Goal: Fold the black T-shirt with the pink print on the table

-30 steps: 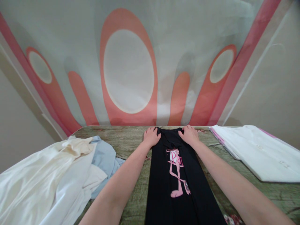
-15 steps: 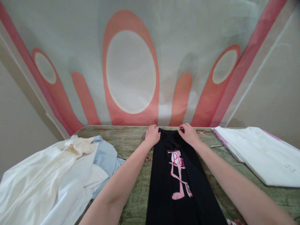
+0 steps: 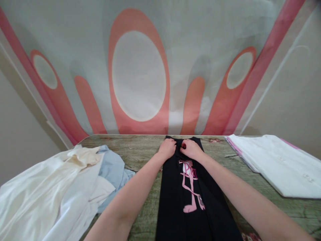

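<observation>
A black T-shirt (image 3: pixel 173 201) lies lengthwise on the table, its sides folded in to a long narrow strip. A pink cartoon figure with lettering shows down its middle. At the shirt's far end, by the neckline, my left hand (image 3: pixel 168 148) rests on the left part with fingers curled onto the cloth. Close beside it, my right hand (image 3: pixel 191 149) has thumb and fingers bent together at the neckline's inner edge, pinching the fabric. The fingertips of both hands are partly hidden.
On the left is a loose heap of cream and white clothes (image 3: pixel 50 187), with a light blue garment (image 3: pixel 112 167) beside it. Folded white clothes (image 3: pixel 283 167) with pink edges lie at the right. The wood-patterned table (image 3: pixel 140 147) ends at a wall with pink shapes.
Both hands have moved inward from the shirt's far corners to the neckline, the right hand farther left and slightly nearer. The far corners of the shirt now show uncovered.
</observation>
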The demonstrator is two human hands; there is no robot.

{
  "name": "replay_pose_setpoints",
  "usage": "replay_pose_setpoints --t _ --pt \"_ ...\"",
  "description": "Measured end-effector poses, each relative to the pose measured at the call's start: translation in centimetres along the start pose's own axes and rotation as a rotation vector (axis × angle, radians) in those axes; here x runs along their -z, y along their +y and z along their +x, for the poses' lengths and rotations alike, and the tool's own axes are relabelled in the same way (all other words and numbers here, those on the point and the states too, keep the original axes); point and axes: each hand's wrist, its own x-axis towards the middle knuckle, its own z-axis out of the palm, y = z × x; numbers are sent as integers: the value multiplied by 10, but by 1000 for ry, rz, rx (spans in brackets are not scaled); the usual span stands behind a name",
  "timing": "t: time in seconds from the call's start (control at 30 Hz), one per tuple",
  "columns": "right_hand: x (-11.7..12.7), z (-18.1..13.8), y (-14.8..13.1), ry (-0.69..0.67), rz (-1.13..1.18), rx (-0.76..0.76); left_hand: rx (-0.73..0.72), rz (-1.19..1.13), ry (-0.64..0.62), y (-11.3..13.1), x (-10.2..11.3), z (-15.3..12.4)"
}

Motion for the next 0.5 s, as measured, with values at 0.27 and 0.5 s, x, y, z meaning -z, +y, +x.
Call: replay_pose_setpoints --t 0.27,0.5 --pt "20 13 30 -91 538 -289 -25 73 -23 4 2 -4" --pt "48 5 73 -284 583 -405 13 81 -3 9 4 -8"
